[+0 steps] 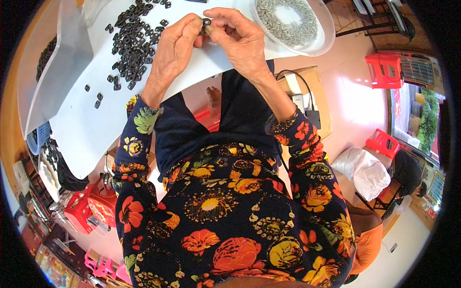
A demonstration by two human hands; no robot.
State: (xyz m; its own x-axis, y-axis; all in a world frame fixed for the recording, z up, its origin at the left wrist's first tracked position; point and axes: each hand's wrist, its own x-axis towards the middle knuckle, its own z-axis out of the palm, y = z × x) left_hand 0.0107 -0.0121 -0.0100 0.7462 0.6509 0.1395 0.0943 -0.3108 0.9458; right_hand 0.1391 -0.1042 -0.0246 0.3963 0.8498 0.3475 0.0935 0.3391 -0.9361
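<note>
Plastic tub (328,32): silvery pieces (274,30); fingers (220,34) pinch black part (207,21).

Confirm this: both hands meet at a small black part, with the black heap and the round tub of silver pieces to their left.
Wrong about the round tub: the head view shows it to their right. The rest stands: left hand and right hand meet at a small black part, the black heap to their left.
</note>
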